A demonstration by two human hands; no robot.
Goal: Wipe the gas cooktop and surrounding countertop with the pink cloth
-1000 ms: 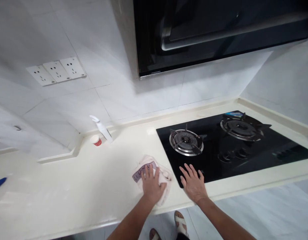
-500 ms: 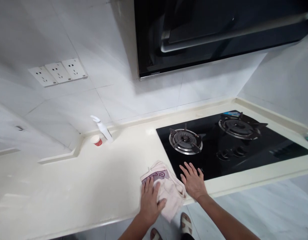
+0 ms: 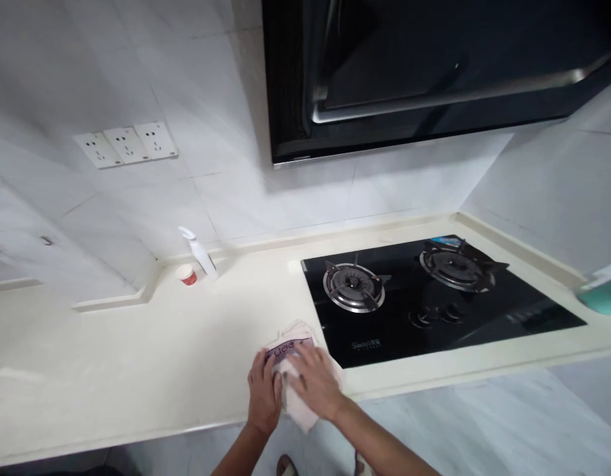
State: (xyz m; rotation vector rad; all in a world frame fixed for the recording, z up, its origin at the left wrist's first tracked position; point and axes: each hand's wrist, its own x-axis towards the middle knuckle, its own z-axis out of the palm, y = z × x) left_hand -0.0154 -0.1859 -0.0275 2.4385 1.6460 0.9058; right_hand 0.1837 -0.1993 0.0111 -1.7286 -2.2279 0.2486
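A pale pink cloth (image 3: 299, 404) with a purple lettered band lies folded on the cream countertop, its lower end hanging past the front edge. My left hand (image 3: 264, 393) is at the cloth's left side, fingers curled on its edge with the thumb close by. On top of the cloth rests my right hand (image 3: 315, 382), slightly blurred, its fingers stretched out and apart. Part of the lettering is covered by my fingers. Just right of the cloth is the black glass gas hob (image 3: 385, 330) with two burners.
A white spray bottle (image 3: 200, 254) and a red-and-white paper cup (image 3: 187, 274) stand at the back left. Above the hob hangs a black range hood (image 3: 409, 86). Wall sockets (image 3: 127, 144) are at upper left; a green object (image 3: 606, 297) sits at far right.
My right hand has left the hob's front left corner and moved left onto the cloth. My left hand has shifted to the cloth's left edge. The camera view has also shifted.
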